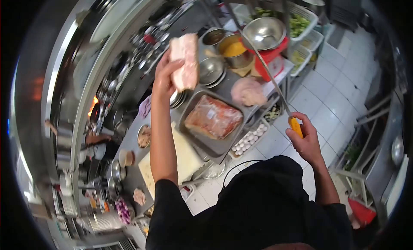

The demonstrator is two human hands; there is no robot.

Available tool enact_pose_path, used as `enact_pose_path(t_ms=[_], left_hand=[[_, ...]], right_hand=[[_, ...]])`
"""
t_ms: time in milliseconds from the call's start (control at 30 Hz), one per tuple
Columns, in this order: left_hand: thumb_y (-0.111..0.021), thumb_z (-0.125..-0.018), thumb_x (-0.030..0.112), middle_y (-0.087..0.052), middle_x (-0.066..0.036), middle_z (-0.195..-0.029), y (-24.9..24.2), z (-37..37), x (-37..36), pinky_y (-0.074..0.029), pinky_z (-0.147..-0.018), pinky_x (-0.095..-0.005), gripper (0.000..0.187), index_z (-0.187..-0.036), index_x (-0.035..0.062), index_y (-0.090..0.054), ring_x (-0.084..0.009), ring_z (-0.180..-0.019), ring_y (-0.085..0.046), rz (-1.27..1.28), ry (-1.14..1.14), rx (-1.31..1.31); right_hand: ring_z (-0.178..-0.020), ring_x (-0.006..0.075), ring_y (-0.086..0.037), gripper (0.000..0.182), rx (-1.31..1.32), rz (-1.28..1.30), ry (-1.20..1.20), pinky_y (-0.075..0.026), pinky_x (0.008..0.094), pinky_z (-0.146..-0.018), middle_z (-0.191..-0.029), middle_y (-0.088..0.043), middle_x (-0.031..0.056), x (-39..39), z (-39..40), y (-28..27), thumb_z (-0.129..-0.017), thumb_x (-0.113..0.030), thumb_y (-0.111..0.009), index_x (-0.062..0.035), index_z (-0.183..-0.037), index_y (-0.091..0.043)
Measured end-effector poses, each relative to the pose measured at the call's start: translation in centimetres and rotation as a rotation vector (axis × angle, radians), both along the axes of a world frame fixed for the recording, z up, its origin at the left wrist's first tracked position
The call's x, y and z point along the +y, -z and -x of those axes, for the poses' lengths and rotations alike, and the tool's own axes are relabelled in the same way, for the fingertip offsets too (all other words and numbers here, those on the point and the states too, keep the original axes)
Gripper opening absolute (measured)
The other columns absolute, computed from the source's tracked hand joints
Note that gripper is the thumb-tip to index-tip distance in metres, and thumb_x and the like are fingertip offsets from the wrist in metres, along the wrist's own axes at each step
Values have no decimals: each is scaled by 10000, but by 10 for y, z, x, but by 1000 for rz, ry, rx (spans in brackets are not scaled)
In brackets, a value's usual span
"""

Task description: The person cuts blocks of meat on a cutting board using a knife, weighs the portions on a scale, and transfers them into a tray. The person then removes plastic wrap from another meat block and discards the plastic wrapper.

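The fingers of my left hand (164,75) are closed around a thick slab of pale meat (185,58), gripped at its left side and held raised, upper centre of the frame. The fingers of my right hand (308,141), right of centre, are wrapped around the grip of a yellow-handled knife (295,128). The blade is long and narrow; it extends obliquely toward the upper centre, apart from the slab.

Located on the counter (131,140):
- Centre: a grey tray (211,147) containing a flat block of red meat (214,116). A white mark shows on top of the block.
- Lower left of the tray: an off-white board (189,158), partly behind my left forearm.
- Upper right of the tray: a pale pink lump of meat (248,91).
- Upper centre: a pot (243,60) of orange-yellow contents and, to its right, a metal bowl (264,33) above a red object (272,65).

Small white rounded items (251,139) fill a container beside the tray, lower right.
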State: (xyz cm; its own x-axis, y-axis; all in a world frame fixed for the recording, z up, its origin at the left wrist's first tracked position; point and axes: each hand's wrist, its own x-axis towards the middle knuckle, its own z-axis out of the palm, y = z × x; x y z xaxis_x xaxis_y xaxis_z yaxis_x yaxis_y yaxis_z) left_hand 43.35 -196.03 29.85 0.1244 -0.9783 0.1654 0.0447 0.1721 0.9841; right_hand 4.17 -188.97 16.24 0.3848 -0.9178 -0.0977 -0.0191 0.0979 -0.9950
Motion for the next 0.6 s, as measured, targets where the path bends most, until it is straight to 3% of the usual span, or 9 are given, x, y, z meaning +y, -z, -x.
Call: enact_pose_path(t_ms=[67,233,367,400,467,600], left_hand=[[-726,-679,-8,-598,-182,-1154,-8,38,-57,-514,-864,-346,860,-1416,-57,-285,-243,-993,-635,-14,31,-77],[-787,-634,-15,-600,-200,-1128,-8,116,-164,-544,-777,-363,1026,-1463,-17,-182,-253,-926,-649,24,145,-420],[-805,-629,16,-618,-195,-1072,16,146,-211,-554,-669,-359,1027,-1459,-6,-199,-244,-819,-663,111,99,-603],[-805,-629,16,-618,-195,-1072,25,148,-218,-554,-669,-359,1027,-1459,-6,-199,-244,-819,-663,106,130,-606],[-802,-620,18,-616,-198,-1065,42,149,-228,-549,-679,-354,1028,-1456,-5,-203,-243,-815,-663,188,-23,-803],[-804,-608,24,-598,-213,-1105,65,148,-226,-539,-732,-348,1046,-1461,-3,-199,-266,-878,-655,233,-12,-862]], right_hand=[[-550,47,-409,441,-76,-56,161,-330,221,-487,-684,-490,-21,6,25,7,-857,-103,-651,-81,-1261,-474],[-488,42,-415,404,-51,-80,426,-323,220,-430,-644,-480,-29,28,73,20,-874,-101,-619,-72,-1251,-478],[-497,39,-406,416,-49,-101,561,-321,217,-439,-637,-468,-38,40,91,23,-879,-92,-619,-64,-1265,-466],[-497,39,-406,416,-51,-115,589,-321,217,-439,-637,-468,-38,41,93,27,-879,-92,-619,-64,-1265,-466],[-517,38,-409,415,-85,-95,621,-325,212,-457,-633,-462,-41,43,94,30,-878,-85,-620,-63,-1263,-468],[-542,31,-389,405,-28,-76,632,-313,214,-484,-644,-465,-46,40,99,31,-873,-92,-631,-56,-1247,-481]])
